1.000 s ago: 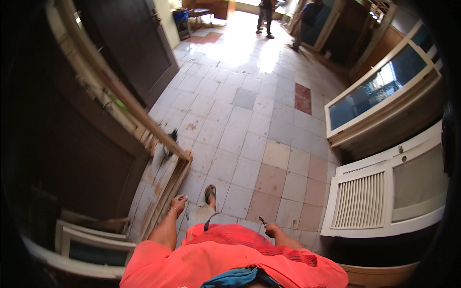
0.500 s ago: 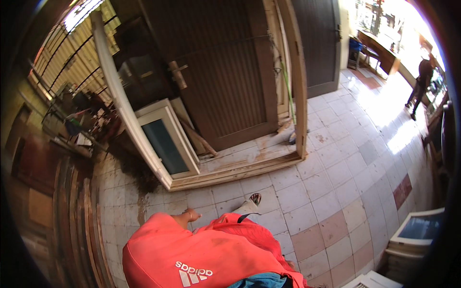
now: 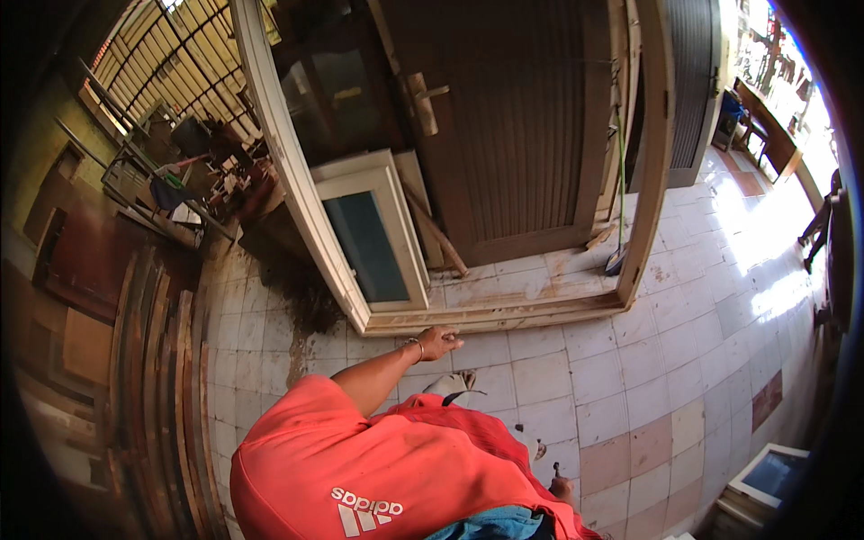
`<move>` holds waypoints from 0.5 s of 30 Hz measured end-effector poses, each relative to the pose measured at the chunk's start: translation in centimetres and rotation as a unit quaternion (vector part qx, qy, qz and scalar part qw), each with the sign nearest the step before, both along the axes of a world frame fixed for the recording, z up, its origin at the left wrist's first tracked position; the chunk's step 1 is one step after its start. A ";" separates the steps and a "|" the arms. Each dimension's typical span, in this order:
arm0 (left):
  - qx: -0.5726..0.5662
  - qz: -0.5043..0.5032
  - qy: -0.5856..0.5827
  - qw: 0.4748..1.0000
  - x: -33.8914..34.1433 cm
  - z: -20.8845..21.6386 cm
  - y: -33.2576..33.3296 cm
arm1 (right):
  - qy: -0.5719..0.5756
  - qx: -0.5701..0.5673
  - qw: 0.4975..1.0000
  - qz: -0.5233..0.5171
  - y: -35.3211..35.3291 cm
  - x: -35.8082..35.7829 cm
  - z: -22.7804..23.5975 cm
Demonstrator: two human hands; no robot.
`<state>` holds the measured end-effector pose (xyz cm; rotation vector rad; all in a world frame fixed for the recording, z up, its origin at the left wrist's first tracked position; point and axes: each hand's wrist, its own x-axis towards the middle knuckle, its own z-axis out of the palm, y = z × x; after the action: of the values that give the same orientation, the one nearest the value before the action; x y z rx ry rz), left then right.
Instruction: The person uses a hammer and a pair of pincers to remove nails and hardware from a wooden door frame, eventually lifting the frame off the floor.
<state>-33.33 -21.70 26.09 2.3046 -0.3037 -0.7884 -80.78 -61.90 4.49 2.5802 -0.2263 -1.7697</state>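
My left hand (image 3: 438,343), with a bracelet at the wrist, reaches out just short of the lower rail of a large wooden door frame (image 3: 504,319). Its fingers are partly stretched, and nothing shows in them. Low beside my red clothing, my right hand (image 3: 562,489) is mostly hidden and closed; a small dark tip (image 3: 556,470) sticks up from it. Inside the frame stand a brown slatted door (image 3: 513,135) with a metal handle and a small white-framed window (image 3: 371,243) with a blue-grey pane.
Long wooden planks (image 3: 148,378) line the left side. Cluttered scrap (image 3: 234,184) lies at the back left. A broom (image 3: 621,198) leans inside the frame. Another white-framed window (image 3: 769,472) sits at the lower right. A partly seen person (image 3: 817,229) stands at the far right.
My left arm has stretched forward and right, bringing the hand close to the frame's lower rail. My right hand has come into sight. The view has shifted, so the frame now sits farther right.
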 end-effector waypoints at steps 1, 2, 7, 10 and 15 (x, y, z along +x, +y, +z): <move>0.002 0.006 0.015 1.000 0.7 -0.8 2.3 | -0.010 -0.002 1.000 0.027 1.7 0.3 -0.5; 0.010 0.019 0.034 0.999 1.5 -1.7 4.8 | 0.004 -0.007 0.998 0.057 3.6 0.9 -1.0; 0.171 -0.014 0.042 0.984 3.4 -5.5 20.4 | -0.057 -0.020 0.997 0.052 12.2 5.3 -0.7; 0.197 0.095 0.090 0.972 3.2 -6.0 28.5 | -0.035 0.075 0.722 -0.687 16.8 8.3 -0.8; 0.127 0.261 0.123 0.949 -1.7 -7.5 38.9 | -0.009 0.014 0.995 0.101 23.1 11.4 -5.6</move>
<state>-35.05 17.17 18.54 2.3225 0.5307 -0.8573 -69.37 -38.78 -1.07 2.5331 0.0592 -1.6926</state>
